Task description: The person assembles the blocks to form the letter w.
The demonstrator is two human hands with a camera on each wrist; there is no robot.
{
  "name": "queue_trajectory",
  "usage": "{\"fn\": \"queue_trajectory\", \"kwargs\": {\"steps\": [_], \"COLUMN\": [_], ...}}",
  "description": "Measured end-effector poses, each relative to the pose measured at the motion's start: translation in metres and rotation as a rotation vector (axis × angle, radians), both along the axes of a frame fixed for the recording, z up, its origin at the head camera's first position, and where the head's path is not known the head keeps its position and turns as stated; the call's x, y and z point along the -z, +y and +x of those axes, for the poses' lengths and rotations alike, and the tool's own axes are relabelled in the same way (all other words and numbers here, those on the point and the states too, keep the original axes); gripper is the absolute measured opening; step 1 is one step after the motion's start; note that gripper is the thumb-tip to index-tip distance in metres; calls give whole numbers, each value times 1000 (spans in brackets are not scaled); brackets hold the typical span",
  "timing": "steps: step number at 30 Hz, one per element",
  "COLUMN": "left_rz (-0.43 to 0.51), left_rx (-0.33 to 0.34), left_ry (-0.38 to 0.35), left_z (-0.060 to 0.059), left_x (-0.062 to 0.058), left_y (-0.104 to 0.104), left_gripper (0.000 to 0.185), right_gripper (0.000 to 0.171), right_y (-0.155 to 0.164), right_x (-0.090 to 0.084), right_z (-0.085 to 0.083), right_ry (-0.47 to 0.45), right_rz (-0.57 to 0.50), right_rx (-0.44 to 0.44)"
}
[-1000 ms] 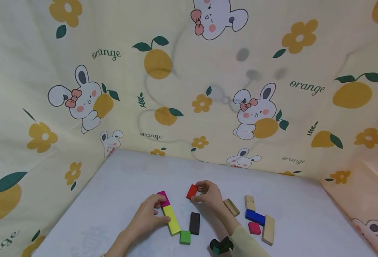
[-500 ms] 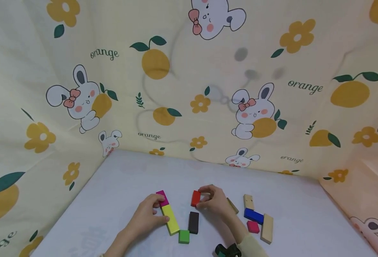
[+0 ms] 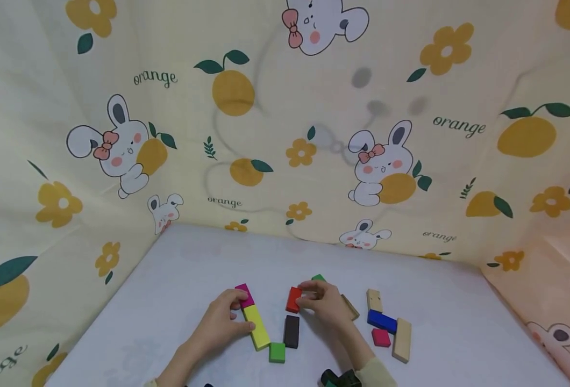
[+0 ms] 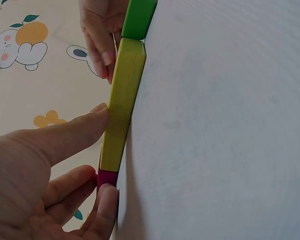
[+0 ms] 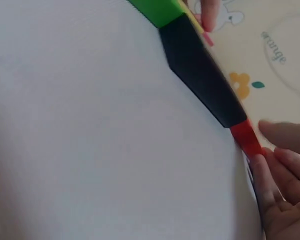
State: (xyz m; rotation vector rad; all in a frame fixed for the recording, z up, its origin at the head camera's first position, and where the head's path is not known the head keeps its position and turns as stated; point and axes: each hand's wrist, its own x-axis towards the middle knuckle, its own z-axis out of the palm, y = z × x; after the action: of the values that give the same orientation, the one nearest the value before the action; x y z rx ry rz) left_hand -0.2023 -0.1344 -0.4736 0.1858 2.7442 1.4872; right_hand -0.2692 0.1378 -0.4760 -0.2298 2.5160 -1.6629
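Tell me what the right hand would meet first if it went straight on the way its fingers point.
The red block: the right hand has it right at its fingertips. What would come next beyond it is uncertain, because the exact heading and depth are unclear.

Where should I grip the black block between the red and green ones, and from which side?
Likely mid-length, pinching its two long sides from above: the black block lies flat with both long sides looking free, while its ends sit close to the red block and the near green block.
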Motion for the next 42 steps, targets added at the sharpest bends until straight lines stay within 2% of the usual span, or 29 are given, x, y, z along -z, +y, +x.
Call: {"fn": "queue_trajectory", "kwargs": {"steps": [6,19,42], "left_rz": [-5,16,2], "left_rx": [-3,3,-3], "left_ry": [3,39,12], "left_z": [0,0,-3], "left_x": [-2,1,2], "left_y": [1,-1,0], "left_gripper": [61,60,62], "right_gripper": [41,43,47], "right_y": [-1,3,5], "right_x": [-1,3,-1], "right_z": [-1,0,2], "right_ry": [-6,-9,-20], "right_rz": [-16,-44,-49], "right_rx": [8,-53,-77]}}
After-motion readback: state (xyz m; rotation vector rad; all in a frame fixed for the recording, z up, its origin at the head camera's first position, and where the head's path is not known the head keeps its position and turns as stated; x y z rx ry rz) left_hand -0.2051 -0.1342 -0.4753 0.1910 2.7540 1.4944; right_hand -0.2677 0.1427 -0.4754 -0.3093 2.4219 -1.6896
